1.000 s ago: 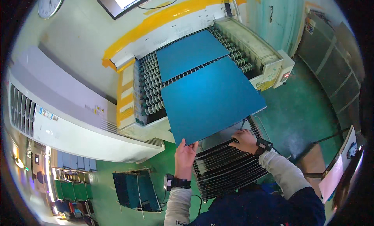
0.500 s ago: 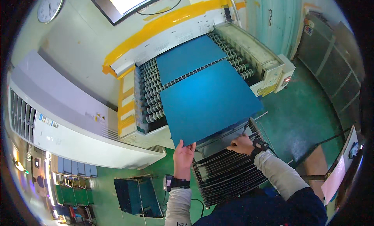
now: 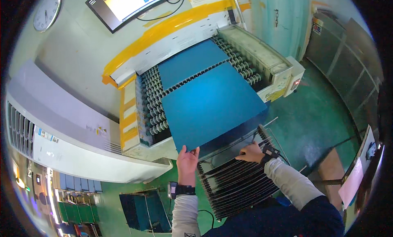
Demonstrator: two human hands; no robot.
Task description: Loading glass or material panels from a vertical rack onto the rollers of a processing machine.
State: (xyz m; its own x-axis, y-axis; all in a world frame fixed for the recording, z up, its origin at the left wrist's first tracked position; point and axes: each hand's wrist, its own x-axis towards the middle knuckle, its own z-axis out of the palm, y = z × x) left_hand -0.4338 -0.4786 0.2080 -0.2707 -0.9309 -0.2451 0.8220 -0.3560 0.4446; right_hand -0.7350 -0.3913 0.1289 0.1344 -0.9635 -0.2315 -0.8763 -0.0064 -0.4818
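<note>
A large blue flat panel (image 3: 213,104) lies over the near end of a roller conveyor (image 3: 153,110), its near edge overhanging the front. At its near left corner, my left hand (image 3: 188,161) is palm up with the fingertips on the edge, closed on it. My right hand (image 3: 250,152) is over a slotted rack (image 3: 241,184) in front of me, beside a grey sheet (image 3: 233,150). Its fingers are drawn together; what they hold, if anything, is hidden. Behind the near panel, a second blue panel (image 3: 194,64) lies on the rollers.
A white air conditioner (image 3: 94,151) stands at the left. A smaller rack with dark panels (image 3: 145,210) is on the green floor at lower left. The conveyor's side housing (image 3: 262,53) is to the right, and a table edge with pink paper (image 3: 351,186) is at far right.
The picture has shifted a little left. The near panel's front edge looks slightly raised, with more dark surface showing below it. Both hands keep nearly the same places.
</note>
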